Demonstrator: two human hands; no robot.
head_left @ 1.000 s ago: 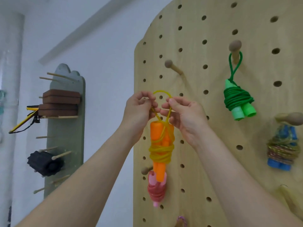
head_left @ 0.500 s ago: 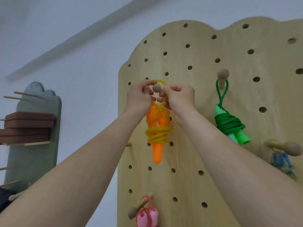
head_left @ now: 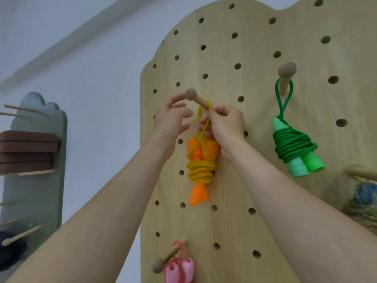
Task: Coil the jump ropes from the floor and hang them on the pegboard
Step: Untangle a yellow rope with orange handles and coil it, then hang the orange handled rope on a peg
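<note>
Two hands: the left hand (head_left: 173,117) has let go, fingers loose beside the round-headed wooden peg (head_left: 196,98); the right hand (head_left: 224,123) still pinches the glossy yellow plastic jump rope (head_left: 201,172) by its loop, just under the peg.
Change: the loop, held before the knob half a second ago, now sits over the peg.
Rope: coiled round two tapered orange handles, hanging against the pale, holed wooden pegboard (head_left: 224,78).
</note>
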